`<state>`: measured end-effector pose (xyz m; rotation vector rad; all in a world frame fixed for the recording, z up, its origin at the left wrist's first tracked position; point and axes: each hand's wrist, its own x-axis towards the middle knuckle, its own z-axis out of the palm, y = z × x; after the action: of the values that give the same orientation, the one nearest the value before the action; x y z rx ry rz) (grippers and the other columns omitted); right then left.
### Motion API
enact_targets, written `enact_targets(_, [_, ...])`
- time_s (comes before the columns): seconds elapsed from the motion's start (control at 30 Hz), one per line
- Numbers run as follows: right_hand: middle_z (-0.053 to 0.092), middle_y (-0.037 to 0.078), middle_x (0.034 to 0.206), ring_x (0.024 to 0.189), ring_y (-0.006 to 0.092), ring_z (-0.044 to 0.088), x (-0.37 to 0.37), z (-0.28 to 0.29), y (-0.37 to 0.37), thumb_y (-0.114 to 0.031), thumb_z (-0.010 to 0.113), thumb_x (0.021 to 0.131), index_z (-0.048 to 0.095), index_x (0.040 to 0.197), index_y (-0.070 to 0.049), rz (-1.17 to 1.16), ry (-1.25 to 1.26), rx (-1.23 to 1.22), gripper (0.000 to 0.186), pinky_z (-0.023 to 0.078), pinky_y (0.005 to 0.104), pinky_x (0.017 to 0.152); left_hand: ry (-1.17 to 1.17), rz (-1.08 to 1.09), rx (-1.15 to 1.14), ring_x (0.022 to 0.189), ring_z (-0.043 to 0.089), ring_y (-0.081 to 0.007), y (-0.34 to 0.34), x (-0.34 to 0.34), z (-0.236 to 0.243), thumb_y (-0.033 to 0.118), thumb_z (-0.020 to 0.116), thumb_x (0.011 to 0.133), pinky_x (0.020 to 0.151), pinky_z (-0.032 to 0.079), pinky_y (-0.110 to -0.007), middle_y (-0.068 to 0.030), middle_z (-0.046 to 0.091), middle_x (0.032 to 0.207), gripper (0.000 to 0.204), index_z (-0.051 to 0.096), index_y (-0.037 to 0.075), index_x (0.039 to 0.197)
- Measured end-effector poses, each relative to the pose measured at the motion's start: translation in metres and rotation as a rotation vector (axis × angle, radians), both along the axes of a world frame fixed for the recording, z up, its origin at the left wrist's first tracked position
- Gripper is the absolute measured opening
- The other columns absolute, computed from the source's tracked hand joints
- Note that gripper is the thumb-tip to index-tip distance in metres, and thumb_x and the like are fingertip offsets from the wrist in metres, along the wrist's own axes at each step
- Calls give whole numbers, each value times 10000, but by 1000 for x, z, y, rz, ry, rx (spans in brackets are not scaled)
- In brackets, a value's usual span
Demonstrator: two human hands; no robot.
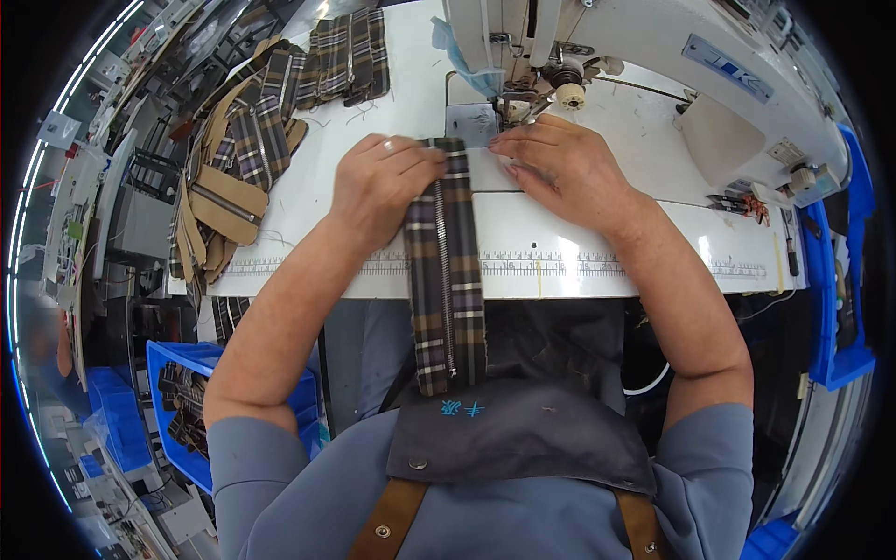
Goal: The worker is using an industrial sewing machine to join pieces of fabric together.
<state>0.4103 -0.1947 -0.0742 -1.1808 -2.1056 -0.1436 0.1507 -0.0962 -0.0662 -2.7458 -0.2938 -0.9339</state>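
Tabletop [313, 168]: plaid strip [462, 266] against left fingertips [430, 162]

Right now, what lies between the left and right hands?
In the head view, a brown plaid fabric strip with metal zipper lies at the left hand, then white tabletop up to the right hand.

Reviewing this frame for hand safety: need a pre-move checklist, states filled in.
1. Left hand gripping strip: ok, near its top end.
2. Strip fully on table: not ok, lower part extends past the front edge.
3. Strip under presser foot: not ok, it lies to the left and nearer the person.
4. Right hand clear of presser foot: not ok, fingertips close by.
5. Needle raised: cannot tell, too small.
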Motion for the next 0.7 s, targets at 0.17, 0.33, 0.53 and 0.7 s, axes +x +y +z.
enact_targets(0.17, [772, 36, 1066, 940, 236, 690, 3, 0, -2, -145, 763, 838, 790, 1018, -72, -66, -87, -49, 196, 582, 371, 806, 104, -84, -24, 1037, 720, -190, 16, 39, -1, 43, 682, 778, 797, 540, -346, -18, 787, 1067, 152, 744, 90, 908])
enact_targets(0.33, [773, 23, 1018, 946, 227, 686, 4, 5, -3, -218, 777, 833, 799, 972, -75, -113, -112, -52, 201, 575, 379, 791, 170, -159, -130, 1073, 717, -232, 20, 45, 2, 8, 699, 756, 814, 549, -363, -54, 781, 1111, 204, 737, 68, 947])
enact_targets(0.53, [771, 36, 1005, 925, 234, 697, 4, 4, -2, -234, 782, 829, 799, 965, -78, -124, -117, -74, 207, 577, 389, 795, 107, -213, -260, 1088, 734, -291, 25, 47, -9, -9, 710, 760, 892, 598, -389, -103, 774, 1144, 203, 732, 42, 956])
enact_targets(0.7, [772, 35, 1002, 951, 232, 706, 4, 4, -1, -238, 782, 829, 800, 964, -78, -175, -131, -75, 210, 583, 386, 799, 102, -225, -304, 1113, 731, -302, 28, 49, -9, -22, 712, 776, 909, 604, -394, -115, 769, 1171, 192, 736, 37, 956])
